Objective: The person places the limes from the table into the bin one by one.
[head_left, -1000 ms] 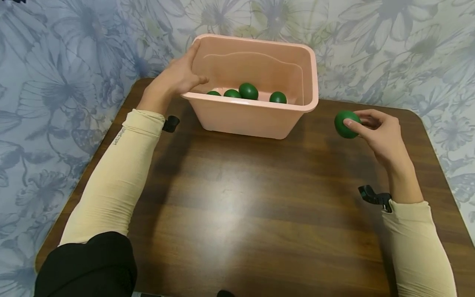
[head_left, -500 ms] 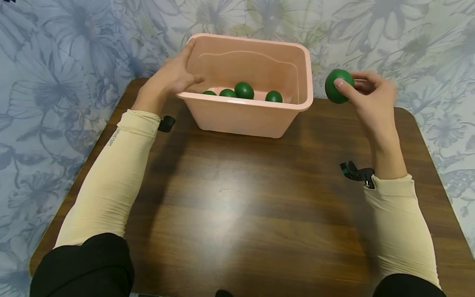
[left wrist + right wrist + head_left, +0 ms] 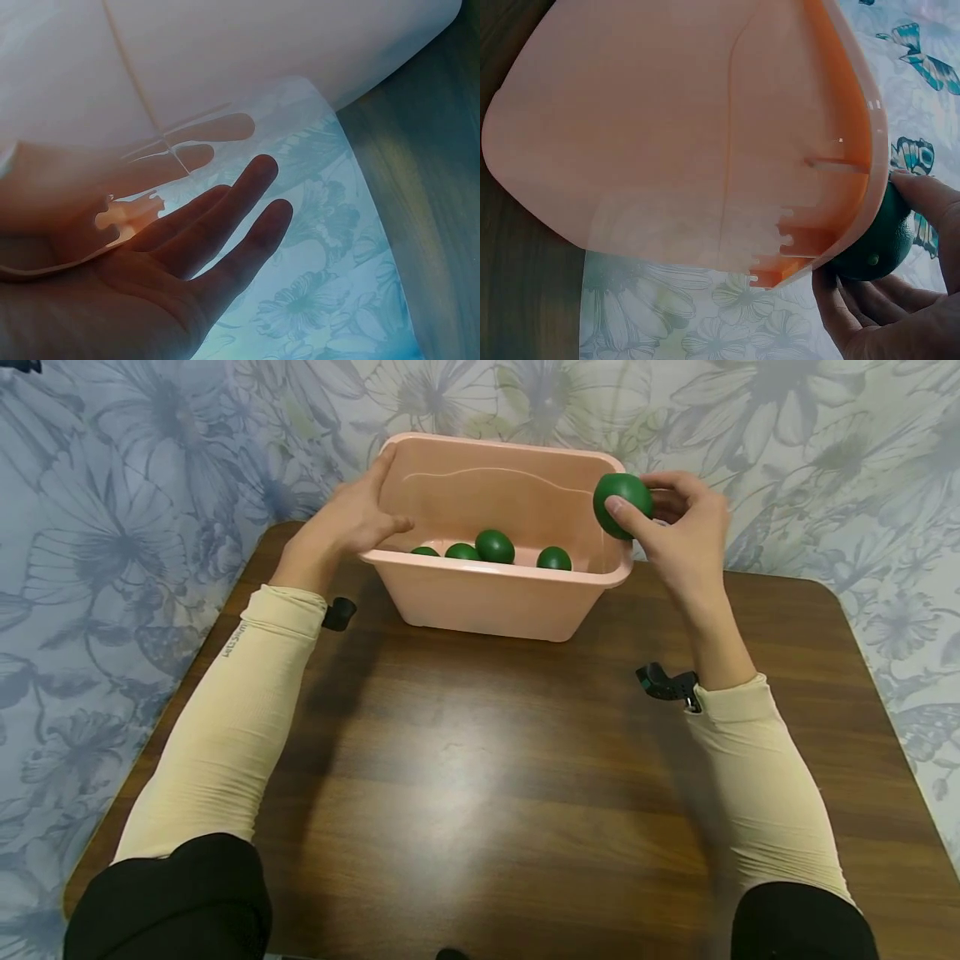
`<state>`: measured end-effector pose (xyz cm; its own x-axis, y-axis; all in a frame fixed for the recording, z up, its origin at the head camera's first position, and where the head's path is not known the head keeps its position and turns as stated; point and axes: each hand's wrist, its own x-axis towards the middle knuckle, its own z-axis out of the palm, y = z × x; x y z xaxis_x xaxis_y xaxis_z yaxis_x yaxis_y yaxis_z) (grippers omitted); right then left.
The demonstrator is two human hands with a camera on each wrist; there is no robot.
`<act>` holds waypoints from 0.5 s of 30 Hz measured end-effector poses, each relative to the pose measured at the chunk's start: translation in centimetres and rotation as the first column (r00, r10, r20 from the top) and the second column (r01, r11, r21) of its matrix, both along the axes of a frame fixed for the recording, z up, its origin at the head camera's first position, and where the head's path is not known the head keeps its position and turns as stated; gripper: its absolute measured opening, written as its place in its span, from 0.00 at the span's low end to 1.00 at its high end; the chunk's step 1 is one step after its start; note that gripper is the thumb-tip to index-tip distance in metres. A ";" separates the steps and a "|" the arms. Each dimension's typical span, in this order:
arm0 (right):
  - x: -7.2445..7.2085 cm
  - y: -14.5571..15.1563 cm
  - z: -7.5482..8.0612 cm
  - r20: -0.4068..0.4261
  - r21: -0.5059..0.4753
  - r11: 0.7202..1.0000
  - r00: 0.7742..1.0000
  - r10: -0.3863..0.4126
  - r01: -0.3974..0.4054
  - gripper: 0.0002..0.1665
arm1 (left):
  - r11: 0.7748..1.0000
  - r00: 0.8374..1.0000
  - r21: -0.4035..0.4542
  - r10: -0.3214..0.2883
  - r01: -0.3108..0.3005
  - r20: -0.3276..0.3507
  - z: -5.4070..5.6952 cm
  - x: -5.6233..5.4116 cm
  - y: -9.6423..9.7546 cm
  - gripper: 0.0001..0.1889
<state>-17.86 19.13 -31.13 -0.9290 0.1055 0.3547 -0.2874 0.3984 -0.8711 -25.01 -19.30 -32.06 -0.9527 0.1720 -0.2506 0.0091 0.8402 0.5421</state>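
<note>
My right hand [image 3: 686, 527] pinches a dark green lime [image 3: 621, 503] between thumb and fingers, at the right rim of a pink plastic bin [image 3: 480, 602]. In the right wrist view the lime [image 3: 877, 236] shows dimpled skin and a pale stem spot, partly behind the bin's rim. My left hand [image 3: 348, 518] rests on the bin's left rim, thumb over the inside. The left wrist view shows its fingers [image 3: 240, 199] extended beside the outer wall. Several green limes [image 3: 494, 546] lie on the bin's floor, partly hidden by the front wall.
The bin stands at the back of a brown wooden table [image 3: 465, 760], close to the flower-patterned wall [image 3: 787, 468]. A dark object [image 3: 452, 953] shows at the table's near edge.
My right hand has lifted the lime from low over the table's right side and moved it up and left to the bin's right rim. My left hand stays on the bin.
</note>
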 end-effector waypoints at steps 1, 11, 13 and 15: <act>0.1 -0.2 0.1 -0.004 0.008 1.000 1.000 0.001 -0.001 0.26 | 1.000 1.000 0.001 0.002 -0.002 0.000 0.0 0.0 0.0 0.53; -0.7 -0.7 -0.4 0.049 0.003 1.000 0.999 0.020 -0.020 0.21 | 1.000 1.000 0.002 0.010 -0.010 0.012 0.1 0.1 -0.4 0.53; -0.8 -0.6 -0.8 0.059 -0.004 1.000 0.998 0.022 -0.022 0.21 | 1.000 1.000 -0.002 0.011 -0.011 0.017 0.2 0.1 -0.6 0.53; -0.7 -0.5 -1.0 0.057 -0.001 1.000 0.998 0.027 -0.027 0.21 | 1.000 1.000 -0.006 0.013 -0.013 0.020 0.2 0.2 -0.8 0.53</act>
<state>-18.61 18.61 -32.17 -0.9501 0.0799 0.3015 -0.2484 0.3907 -0.8864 -24.85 -20.11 -31.86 -0.9496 0.1584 -0.2704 -0.0122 0.8436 0.5368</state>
